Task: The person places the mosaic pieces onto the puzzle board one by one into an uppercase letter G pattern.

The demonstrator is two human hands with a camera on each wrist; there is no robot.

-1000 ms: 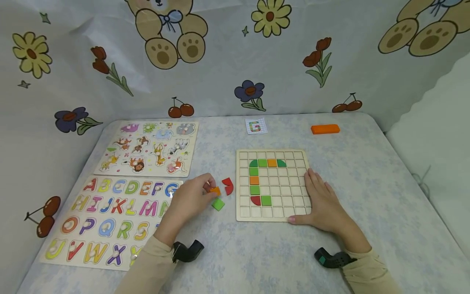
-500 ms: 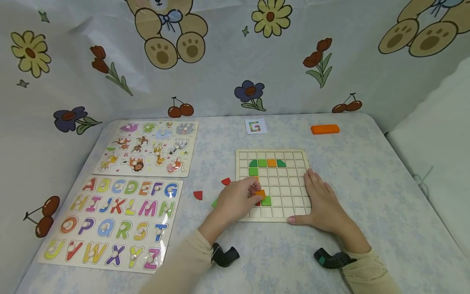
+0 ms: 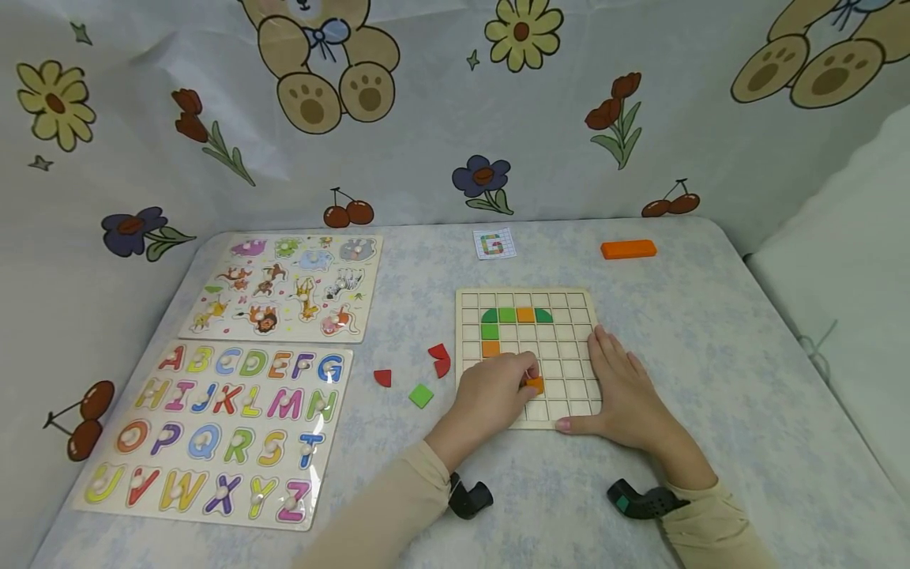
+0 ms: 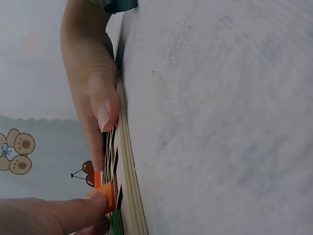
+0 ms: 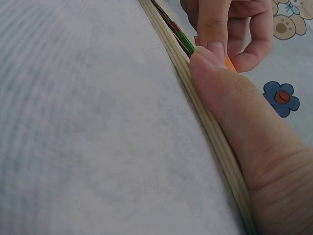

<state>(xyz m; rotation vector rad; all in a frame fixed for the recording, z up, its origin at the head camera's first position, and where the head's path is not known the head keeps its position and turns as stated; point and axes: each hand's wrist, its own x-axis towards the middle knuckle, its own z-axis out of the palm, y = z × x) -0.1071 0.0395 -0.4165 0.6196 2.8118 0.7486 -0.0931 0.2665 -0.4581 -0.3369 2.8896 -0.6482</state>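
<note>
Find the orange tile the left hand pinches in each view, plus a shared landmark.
Head: orange tile, right of and below centre.
Left wrist: orange tile, lower left.
Right wrist: orange tile, upper right, partly hidden.
Shared landmark: grid board, edge-on in both wrist views.

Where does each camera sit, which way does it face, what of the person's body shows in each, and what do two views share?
Head: worn on the head, facing forward and down at the grid board; shows the left hand, right hand and both sleeves.
Left wrist: on that wrist, looking low along the board's edge; left hand lower left, right hand upper left.
Right wrist: on that wrist, looking along the edge past the right thumb towards the left hand.
Shared by both wrist views: the board's edge and the pinched orange piece.
</note>
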